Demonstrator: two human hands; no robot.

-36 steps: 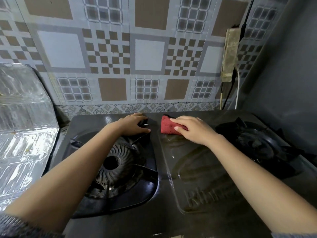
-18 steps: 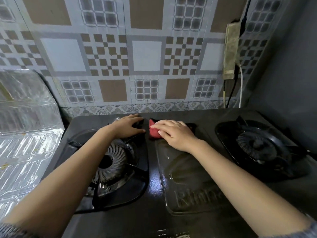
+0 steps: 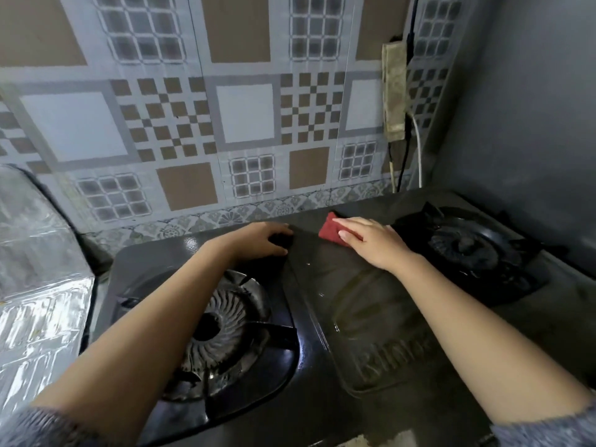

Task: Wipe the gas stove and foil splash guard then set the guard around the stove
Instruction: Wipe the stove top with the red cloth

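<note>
One black two-burner gas stove (image 3: 322, 366), filling the lower middle of the view, its back edge against the tiled wall (image 3: 245, 111). Two burners: the left burner (image 3: 222, 330) partly under the left forearm, the right burner (image 3: 464, 250) near the grey side wall (image 3: 532, 124). Between them a glossy centre panel (image 3: 371, 321) with raised lettering, blurred and only partly legible; cannot tell the full word.

One red cloth (image 3: 330, 228) at the rear of the centre panel, pressed flat beneath the right hand (image 3: 371, 241), fingers extended and close together on top of it. Left hand (image 3: 258, 241) resting on the stove top behind the left burner, fingers curled loosely around a dark part there; cannot tell what it is, or whether it is truly gripped.

One foil splash guard (image 3: 35, 285) standing off to the left, beside the stove and not around it, creased and shiny.

One grimy power strip (image 3: 394, 91) mounted upright on the wall near the corner, with a black cable (image 3: 403, 162) and a white cable (image 3: 418, 150) hanging from it. Grey knit sleeves at both lower corners.
</note>
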